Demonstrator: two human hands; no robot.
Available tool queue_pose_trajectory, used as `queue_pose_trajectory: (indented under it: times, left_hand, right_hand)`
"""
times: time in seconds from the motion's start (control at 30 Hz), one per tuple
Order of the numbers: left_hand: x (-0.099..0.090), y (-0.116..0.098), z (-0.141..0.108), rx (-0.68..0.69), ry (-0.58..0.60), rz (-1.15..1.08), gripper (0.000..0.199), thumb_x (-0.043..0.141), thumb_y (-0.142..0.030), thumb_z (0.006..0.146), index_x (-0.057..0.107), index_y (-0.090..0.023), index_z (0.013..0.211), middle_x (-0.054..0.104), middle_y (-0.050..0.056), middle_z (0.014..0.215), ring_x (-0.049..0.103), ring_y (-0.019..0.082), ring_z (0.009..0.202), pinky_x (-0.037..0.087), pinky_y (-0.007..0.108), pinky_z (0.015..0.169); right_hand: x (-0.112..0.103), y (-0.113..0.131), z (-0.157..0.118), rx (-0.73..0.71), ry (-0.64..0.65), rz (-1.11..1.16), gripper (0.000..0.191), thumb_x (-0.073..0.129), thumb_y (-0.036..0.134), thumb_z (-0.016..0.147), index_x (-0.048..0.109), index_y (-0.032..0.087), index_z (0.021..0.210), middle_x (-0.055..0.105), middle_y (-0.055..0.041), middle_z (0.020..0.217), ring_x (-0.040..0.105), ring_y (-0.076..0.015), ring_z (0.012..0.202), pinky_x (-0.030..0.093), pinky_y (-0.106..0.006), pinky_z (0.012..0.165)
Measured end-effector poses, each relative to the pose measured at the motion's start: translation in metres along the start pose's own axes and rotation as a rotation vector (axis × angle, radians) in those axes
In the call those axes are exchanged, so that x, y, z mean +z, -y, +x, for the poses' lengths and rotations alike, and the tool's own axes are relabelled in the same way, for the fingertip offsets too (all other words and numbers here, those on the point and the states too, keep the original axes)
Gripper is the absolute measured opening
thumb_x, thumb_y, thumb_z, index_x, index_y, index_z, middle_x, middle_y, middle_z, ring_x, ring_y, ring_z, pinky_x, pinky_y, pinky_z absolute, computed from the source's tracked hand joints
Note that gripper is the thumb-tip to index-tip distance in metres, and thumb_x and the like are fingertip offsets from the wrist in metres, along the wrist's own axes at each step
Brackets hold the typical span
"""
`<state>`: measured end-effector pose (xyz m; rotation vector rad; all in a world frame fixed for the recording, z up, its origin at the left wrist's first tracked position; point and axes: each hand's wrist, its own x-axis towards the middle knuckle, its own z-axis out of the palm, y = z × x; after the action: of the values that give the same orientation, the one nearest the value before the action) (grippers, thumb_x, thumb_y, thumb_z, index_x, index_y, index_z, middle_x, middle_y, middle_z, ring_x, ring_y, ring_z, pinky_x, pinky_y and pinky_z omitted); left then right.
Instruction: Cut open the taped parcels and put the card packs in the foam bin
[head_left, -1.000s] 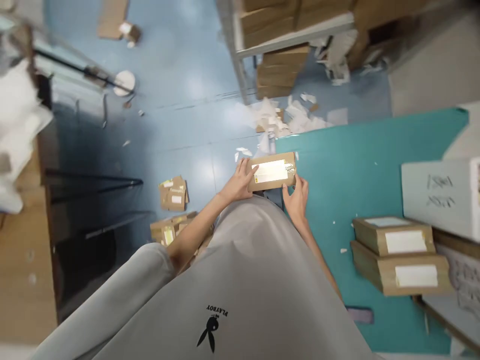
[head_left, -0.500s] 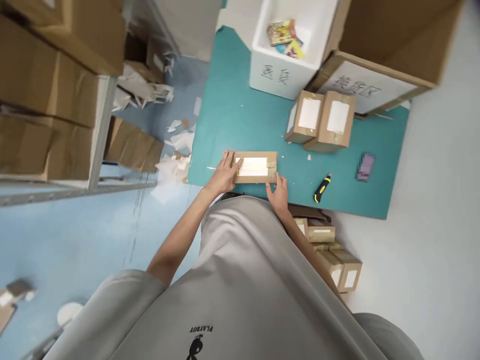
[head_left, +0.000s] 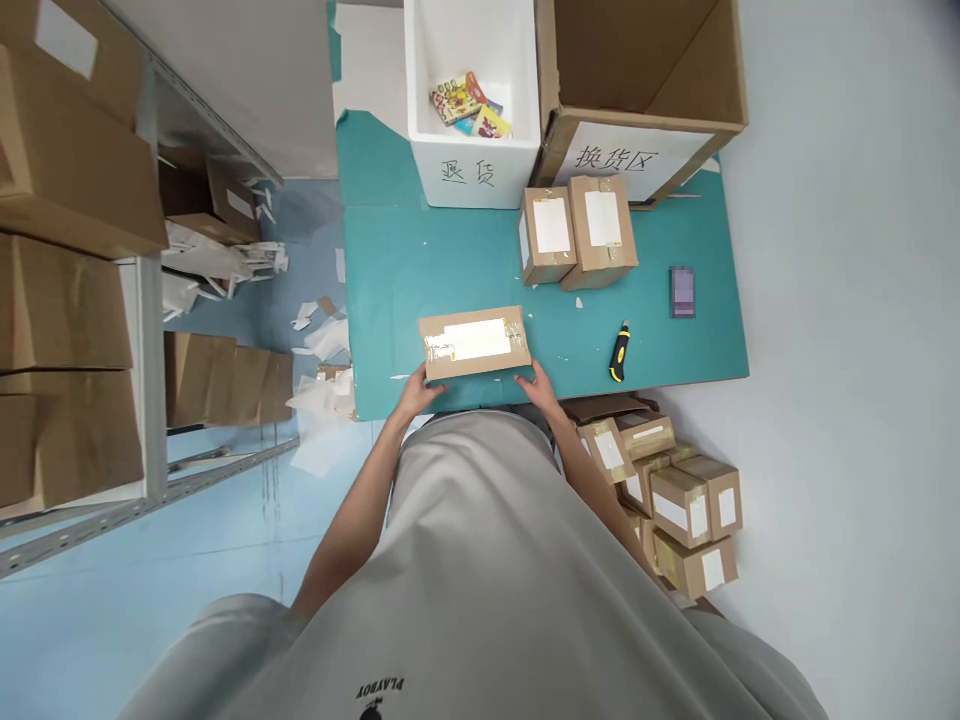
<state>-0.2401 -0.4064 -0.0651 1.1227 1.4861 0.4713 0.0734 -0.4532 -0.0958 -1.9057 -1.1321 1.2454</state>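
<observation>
"Left hand (head_left: 417, 393) and right hand (head_left: 538, 388), what are they holding?"

"One box (head_left: 480, 340), by its two near corners"

"Is it on the green table (head_left: 386, 270)?"

"It's over the near side, but I can't quite tell if they touch"

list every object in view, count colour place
labelled parcel: 1, brown, centre
table mat: 1, teal, under parcel's area
small cartons: 2, brown, on mat
lettered bin: 1, white, mat's far side
packets: at least 2, multicoloured, in bin
open carton: 1, brown, right of bin
utility knife: 1, black-yellow, mat's right
phone-like object: 1, purple, right of knife
stacked parcels: many, brown, lower right
metal rack: 1, grey, left
rack boxes: several, brown, left
floor: 1, blue, lower left
paper scraps: many, white, on floor
shirt: 1, grey, lower middle
left hand: 1, bare, parcel's left
right hand: 1, bare, parcel's right
</observation>
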Motion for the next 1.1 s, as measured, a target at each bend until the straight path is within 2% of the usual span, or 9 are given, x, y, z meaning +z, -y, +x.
queue_pose_trajectory:
  times: [0.13,0.27,0.37,0.5,0.63,0.73,0.87,0.97,1.1]
  left_hand:
    - [-0.013,-0.004,-0.007,0.11,-0.09,-0.14,0.058,0.076,-0.041,0.077,0.071,-0.014,0.129,0.074,0.016,0.139,0.068,0.033,0.134,0.051,0.049,0.12]
    - [-0.021,-0.008,-0.004,0.049,-0.187,-0.189,0.063,0.078,-0.046,0.081,0.071,-0.012,0.134,0.077,0.017,0.132,0.072,0.032,0.126,0.053,0.049,0.117]
    - [-0.019,-0.002,0.0,0.019,-0.18,-0.208,0.058,0.073,-0.052,0.086,0.075,-0.012,0.127,0.077,0.017,0.133,0.072,0.031,0.126,0.053,0.048,0.118]
    - [-0.016,0.017,-0.003,-0.043,-0.117,-0.288,0.058,0.059,-0.054,0.094,0.072,-0.012,0.132,0.069,0.017,0.147,0.072,0.028,0.126,0.057,0.045,0.112]
    - [-0.012,0.038,-0.013,-0.105,-0.14,-0.207,0.056,0.064,-0.043,0.087,0.071,-0.012,0.133,0.069,0.019,0.148,0.072,0.03,0.127,0.055,0.046,0.114]
    - [-0.008,0.043,-0.019,-0.064,-0.121,-0.147,0.05,0.067,-0.033,0.081,0.074,-0.013,0.127,0.075,0.017,0.137,0.071,0.031,0.128,0.053,0.048,0.116]
    - [-0.012,0.03,-0.02,0.077,-0.199,-0.118,0.043,0.069,-0.032,0.082,0.075,-0.016,0.122,0.078,0.014,0.131,0.072,0.029,0.124,0.058,0.045,0.11]
    - [-0.022,0.008,-0.013,0.181,-0.244,-0.133,0.048,0.072,-0.037,0.085,0.074,-0.015,0.127,0.078,0.014,0.127,0.074,0.026,0.119,0.059,0.042,0.107]
    - [-0.034,-0.026,-0.001,0.239,-0.208,-0.146,0.051,0.073,-0.044,0.086,0.077,-0.013,0.127,0.078,0.012,0.117,0.074,0.024,0.111,0.06,0.037,0.101]
  right_hand:
    - [-0.009,0.011,-0.007,-0.104,-0.049,0.037,0.065,0.063,0.057,0.095,0.062,0.019,0.148,0.065,-0.0145,0.154,0.061,-0.0303,0.143,0.049,-0.054,0.121]
    - [-0.014,0.025,-0.012,-0.201,0.025,0.137,0.082,0.054,0.071,0.098,0.052,0.016,0.159,0.058,-0.0174,0.162,0.058,-0.0286,0.148,0.048,-0.047,0.124]
    - [-0.011,0.025,-0.013,-0.149,0.017,0.101,0.088,0.047,0.078,0.099,0.052,0.015,0.161,0.058,-0.0174,0.162,0.059,-0.0299,0.147,0.05,-0.049,0.123]
    - [-0.007,0.008,-0.016,-0.056,-0.029,0.069,0.079,0.043,0.073,0.101,0.064,0.015,0.15,0.064,-0.0164,0.155,0.065,-0.0312,0.139,0.057,-0.052,0.115]
    - [-0.002,-0.009,-0.027,0.047,-0.042,0.07,0.069,0.05,0.063,0.097,0.07,0.013,0.14,0.072,-0.0167,0.144,0.072,-0.0316,0.129,0.057,-0.056,0.112]
    - [0.004,-0.008,-0.037,0.056,-0.031,0.085,0.068,0.061,0.062,0.089,0.074,0.013,0.134,0.076,-0.0158,0.138,0.073,-0.0324,0.127,0.053,-0.056,0.117]
    - [0.002,0.012,-0.046,-0.031,-0.09,0.154,0.065,0.07,0.064,0.084,0.079,0.015,0.126,0.076,-0.0151,0.137,0.07,-0.0338,0.131,0.053,-0.054,0.118]
    - [-0.006,0.038,-0.045,-0.105,-0.136,0.215,0.07,0.073,0.063,0.087,0.075,0.015,0.138,0.071,-0.0166,0.145,0.069,-0.0331,0.133,0.055,-0.05,0.117]
    - [-0.019,0.07,-0.034,-0.173,-0.181,0.177,0.071,0.07,0.065,0.093,0.07,0.02,0.147,0.064,-0.0151,0.154,0.067,-0.0312,0.136,0.057,-0.047,0.115]
